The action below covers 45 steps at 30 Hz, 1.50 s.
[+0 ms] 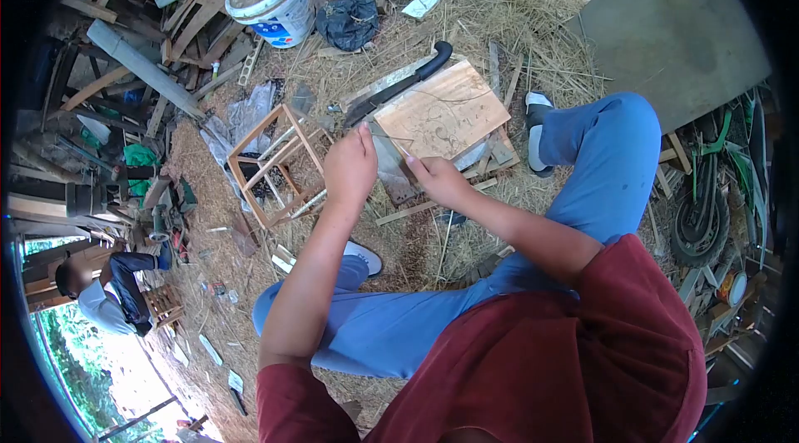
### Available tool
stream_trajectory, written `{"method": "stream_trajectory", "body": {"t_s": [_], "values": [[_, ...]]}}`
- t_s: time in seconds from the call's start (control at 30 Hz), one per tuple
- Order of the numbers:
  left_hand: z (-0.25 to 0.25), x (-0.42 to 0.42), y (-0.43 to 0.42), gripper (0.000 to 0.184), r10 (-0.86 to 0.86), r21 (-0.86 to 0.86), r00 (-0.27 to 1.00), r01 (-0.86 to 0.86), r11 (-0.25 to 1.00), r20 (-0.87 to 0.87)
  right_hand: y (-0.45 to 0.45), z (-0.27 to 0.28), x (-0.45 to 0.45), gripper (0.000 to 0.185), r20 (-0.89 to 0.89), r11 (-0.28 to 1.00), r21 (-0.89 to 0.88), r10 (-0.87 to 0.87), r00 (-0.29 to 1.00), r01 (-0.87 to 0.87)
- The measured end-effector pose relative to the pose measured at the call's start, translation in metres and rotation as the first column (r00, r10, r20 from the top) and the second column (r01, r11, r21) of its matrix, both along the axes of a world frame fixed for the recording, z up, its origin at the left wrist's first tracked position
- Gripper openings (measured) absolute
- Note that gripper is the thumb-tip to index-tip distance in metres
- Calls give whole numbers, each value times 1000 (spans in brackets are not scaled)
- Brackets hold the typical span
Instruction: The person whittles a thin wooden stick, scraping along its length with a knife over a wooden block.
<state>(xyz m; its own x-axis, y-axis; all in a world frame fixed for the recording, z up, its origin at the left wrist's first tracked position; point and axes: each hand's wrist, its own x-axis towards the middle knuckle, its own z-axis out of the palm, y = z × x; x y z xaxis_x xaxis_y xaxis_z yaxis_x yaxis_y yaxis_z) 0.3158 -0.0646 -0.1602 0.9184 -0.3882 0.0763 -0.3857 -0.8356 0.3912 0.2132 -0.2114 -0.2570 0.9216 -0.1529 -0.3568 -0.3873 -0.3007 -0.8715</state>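
Observation:
My left hand (pixel 349 166) is closed with the thumb up, pinching one end of a thin, dark strip (pixel 389 138). The strip runs toward my right hand (pixel 439 181), whose thumb and fingers are closed near its other end. Whether the strip is wire or split cane, I cannot tell. Just beyond my hands lies a wooden board (pixel 454 114), resting on other pieces. A large knife (pixel 404 87) with a black handle lies along the board's far left side. Left of my left hand stands a small wooden frame (pixel 279 164) of thin sticks.
A white bucket (pixel 275 22) with a black bag on it stands at the back left, beside dark plastic bags (pixel 348 21). Scrap wood (pixel 146 68) is piled at left. Another person (pixel 108 289) sits low there. A large grey sheet (pixel 674 31) and a motorbike wheel (pixel 701 214) are at right.

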Motion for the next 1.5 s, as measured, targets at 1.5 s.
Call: {"method": "stream_trajectory", "body": {"t_s": [1.5], "values": [[3,-5,-2,54,-14,32,1000,15,999,-19,-4,-47,-8,61,-65,987,-97,-131,989,125]]}}
